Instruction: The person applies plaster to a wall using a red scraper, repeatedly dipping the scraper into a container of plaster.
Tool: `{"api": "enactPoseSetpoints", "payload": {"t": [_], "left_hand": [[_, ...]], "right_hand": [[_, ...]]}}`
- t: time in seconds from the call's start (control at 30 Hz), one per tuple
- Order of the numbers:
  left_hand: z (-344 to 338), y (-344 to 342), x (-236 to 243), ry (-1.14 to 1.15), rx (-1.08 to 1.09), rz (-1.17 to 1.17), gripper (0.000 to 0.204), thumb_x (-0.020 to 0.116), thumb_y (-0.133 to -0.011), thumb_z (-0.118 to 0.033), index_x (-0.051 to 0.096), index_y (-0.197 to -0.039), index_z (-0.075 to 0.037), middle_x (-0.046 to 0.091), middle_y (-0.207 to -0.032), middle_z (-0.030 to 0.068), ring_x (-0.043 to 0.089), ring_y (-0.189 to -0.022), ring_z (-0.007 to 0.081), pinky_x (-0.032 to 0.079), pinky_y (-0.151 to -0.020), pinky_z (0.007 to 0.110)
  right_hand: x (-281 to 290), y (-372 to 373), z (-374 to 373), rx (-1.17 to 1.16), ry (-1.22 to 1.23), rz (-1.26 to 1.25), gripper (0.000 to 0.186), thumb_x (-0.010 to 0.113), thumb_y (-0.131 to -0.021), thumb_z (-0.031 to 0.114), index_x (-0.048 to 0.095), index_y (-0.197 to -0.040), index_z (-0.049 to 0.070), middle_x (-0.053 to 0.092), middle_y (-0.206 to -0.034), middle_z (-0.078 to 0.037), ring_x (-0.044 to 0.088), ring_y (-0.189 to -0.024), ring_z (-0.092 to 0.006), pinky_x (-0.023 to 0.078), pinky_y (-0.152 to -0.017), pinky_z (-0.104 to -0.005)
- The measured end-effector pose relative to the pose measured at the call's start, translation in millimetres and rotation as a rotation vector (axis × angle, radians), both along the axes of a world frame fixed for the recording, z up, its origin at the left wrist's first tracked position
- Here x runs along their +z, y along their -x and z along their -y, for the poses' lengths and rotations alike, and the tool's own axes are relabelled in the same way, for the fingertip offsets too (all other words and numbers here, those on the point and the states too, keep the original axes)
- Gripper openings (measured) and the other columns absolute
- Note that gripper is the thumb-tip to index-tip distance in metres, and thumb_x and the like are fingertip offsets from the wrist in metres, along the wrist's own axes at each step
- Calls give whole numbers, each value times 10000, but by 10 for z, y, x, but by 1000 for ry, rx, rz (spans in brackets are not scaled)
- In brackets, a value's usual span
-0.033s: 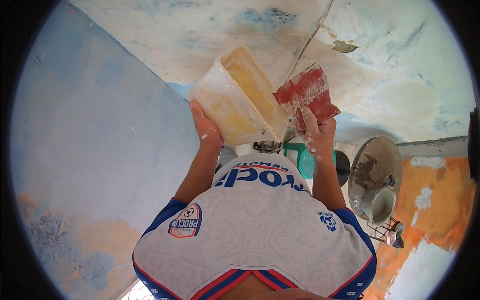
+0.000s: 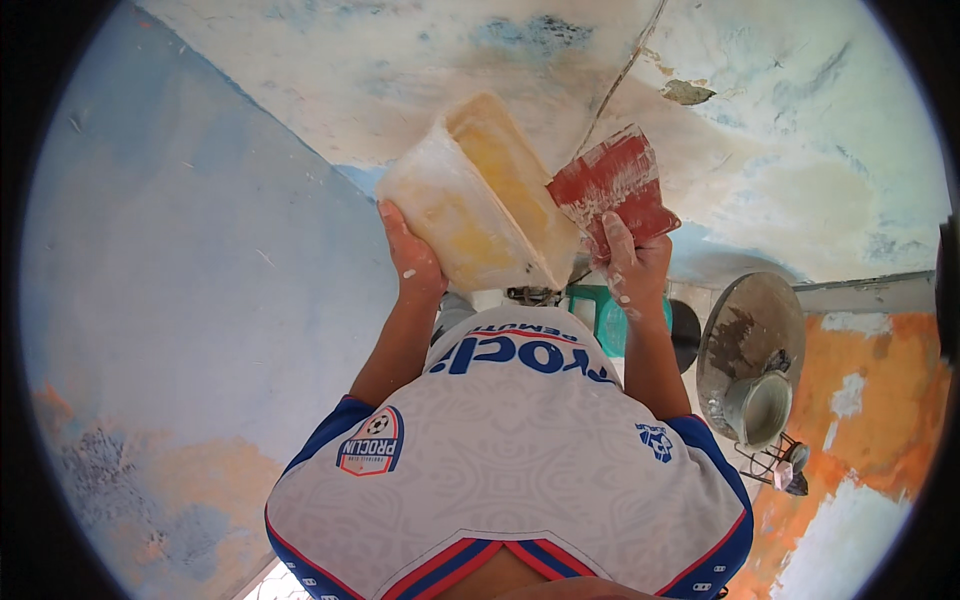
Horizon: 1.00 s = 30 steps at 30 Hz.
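My left hand (image 2: 411, 252) grips a whitish rectangular plastic tub (image 2: 440, 195) by its lower left side. The tub is tilted, its opening turned toward the right, and yellowish smeared walls show inside. In my right hand (image 2: 637, 265) is a red putty scraper (image 2: 625, 185), its wide blade streaked with pale filler. The thumb presses on the blade near its base, and the blade's left corner meets or overlaps the tub's right rim; I cannot tell whether they touch. White specks dot both hands.
Ahead is a patchy cream wall (image 2: 820, 150) with a crack and a chipped spot. A bluish wall (image 2: 200, 260) stands to the left. On the right are a round grey table (image 2: 735, 335), a grey bucket (image 2: 762, 412), a green plastic piece (image 2: 610, 325) and an orange wall (image 2: 880, 400).
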<state>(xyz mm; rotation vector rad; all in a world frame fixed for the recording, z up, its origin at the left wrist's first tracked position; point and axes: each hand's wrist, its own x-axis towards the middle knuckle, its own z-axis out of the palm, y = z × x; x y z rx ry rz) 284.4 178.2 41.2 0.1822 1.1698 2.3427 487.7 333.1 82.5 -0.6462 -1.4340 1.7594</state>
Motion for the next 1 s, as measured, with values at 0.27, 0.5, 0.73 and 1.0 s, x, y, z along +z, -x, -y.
{"api": "enactPoseSetpoints", "payload": {"t": [0.27,0.5,0.73,1.0], "left_hand": [[61,54,-227,-41,-17,-145,678,293,-1075,-592,351,-1521,-85,484,-1471,115,497,-1330,267,430,-1108,429],[115,-103,-116,50,31,-334,603,342,-1088,-520,344,-1471,-54,505,-1378,137,505,-1264,236,419,-1084,391],[145,-143,-124,87,65,-468,602,336,-1087,-504,341,-1462,-33,496,-1376,141,482,-1279,228,392,-1098,389],[170,-126,-226,42,43,-224,557,319,-1091,-499,366,-1444,-71,506,-1356,125,506,-1249,223,430,-1071,381]], "right_hand": [[-33,66,26,-24,-68,5,162,642,-1016,145,668,-1024,-15,673,-830,-62,595,-623,-107,467,-514,-266],[-56,178,32,-99,-159,-14,146,628,-1018,121,668,-1013,-19,682,-844,-72,597,-632,-96,467,-518,-263],[149,384,80,-96,-94,-59,141,655,-1010,146,696,-1000,12,668,-847,9,549,-690,-57,445,-586,-252],[138,506,61,-93,-204,-122,157,650,-1020,147,701,-1043,1,701,-882,-45,576,-642,-81,445,-550,-252]]}}
